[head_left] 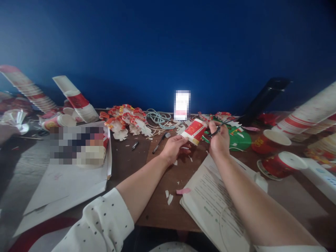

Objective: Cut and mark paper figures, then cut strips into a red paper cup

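Note:
A red and white paper cup (194, 131) is tilted on its side above the desk, its base end held by my left hand (174, 148), fingers closed round it. In my right hand (219, 140), just to the right of the cup, is a pair of scissors (215, 132) with dark handles. The fingers are wrapped about the handles, and part of the scissors is hidden by the hand. Behind my right hand lies a green sheet (240, 139) with white scraps on it. Small white paper scraps (170, 199) lie on the desk below my hands.
Cut red and white paper shapes (128, 120) are heaped at the back, beside pale blue cord (159, 118). A lit phone (182, 105) leans against the blue wall. Cup stacks (307, 108) stand on both sides. Printed papers (210, 199) lie under my right forearm; a pen (158, 144) lies left.

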`<action>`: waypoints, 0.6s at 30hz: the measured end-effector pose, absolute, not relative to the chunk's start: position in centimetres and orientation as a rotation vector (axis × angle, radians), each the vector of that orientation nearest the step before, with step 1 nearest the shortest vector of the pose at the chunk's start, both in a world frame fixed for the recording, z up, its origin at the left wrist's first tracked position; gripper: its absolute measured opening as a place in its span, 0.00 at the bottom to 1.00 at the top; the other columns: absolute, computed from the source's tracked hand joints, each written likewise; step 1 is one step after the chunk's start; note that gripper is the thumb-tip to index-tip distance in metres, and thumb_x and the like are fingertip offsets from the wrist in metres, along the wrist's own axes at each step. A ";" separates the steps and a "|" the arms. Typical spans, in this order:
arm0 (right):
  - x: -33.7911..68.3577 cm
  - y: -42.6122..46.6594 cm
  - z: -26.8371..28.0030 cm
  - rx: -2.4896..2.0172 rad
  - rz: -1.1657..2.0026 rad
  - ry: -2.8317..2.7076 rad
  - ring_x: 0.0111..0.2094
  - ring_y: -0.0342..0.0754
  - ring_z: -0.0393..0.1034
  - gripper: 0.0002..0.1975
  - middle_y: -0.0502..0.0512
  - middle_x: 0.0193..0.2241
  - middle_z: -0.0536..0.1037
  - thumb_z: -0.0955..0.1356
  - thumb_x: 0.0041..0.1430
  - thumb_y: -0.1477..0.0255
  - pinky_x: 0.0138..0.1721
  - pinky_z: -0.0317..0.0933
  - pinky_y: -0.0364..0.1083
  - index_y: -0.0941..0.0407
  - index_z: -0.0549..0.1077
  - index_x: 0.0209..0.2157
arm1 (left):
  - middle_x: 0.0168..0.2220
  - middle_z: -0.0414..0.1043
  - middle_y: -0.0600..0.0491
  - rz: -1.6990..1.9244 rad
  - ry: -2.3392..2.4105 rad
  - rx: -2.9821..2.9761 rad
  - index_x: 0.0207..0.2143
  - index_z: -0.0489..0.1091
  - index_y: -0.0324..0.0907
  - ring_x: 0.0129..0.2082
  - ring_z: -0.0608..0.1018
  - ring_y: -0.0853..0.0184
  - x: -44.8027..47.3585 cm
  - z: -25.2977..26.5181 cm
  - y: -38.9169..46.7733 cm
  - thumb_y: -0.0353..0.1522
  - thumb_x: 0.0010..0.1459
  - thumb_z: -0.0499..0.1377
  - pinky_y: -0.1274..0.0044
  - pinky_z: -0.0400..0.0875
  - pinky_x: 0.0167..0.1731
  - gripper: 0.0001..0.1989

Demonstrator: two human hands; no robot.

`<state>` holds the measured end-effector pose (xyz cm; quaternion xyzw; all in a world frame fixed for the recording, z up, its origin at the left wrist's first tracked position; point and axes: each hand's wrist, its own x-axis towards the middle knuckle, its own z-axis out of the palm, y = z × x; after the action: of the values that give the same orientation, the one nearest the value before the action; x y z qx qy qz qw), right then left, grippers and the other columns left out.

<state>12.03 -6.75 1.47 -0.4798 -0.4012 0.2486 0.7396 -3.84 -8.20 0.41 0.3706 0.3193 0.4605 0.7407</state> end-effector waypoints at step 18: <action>12.9 -8.3 2.6 -1.211 -0.001 -1.364 0.34 0.46 0.74 0.13 0.51 0.34 0.79 0.69 0.53 0.71 0.38 0.68 0.47 0.52 0.73 0.42 | 0.24 0.71 0.55 1.110 0.814 1.216 0.35 0.70 0.37 0.20 0.72 0.75 -4.1 0.6 -8.4 0.33 0.55 0.59 0.82 0.69 0.22 0.08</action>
<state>12.90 -8.29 2.56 -0.5249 -0.5913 -0.0003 0.6122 -4.09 -8.39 0.58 0.5262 0.3523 0.4801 0.6070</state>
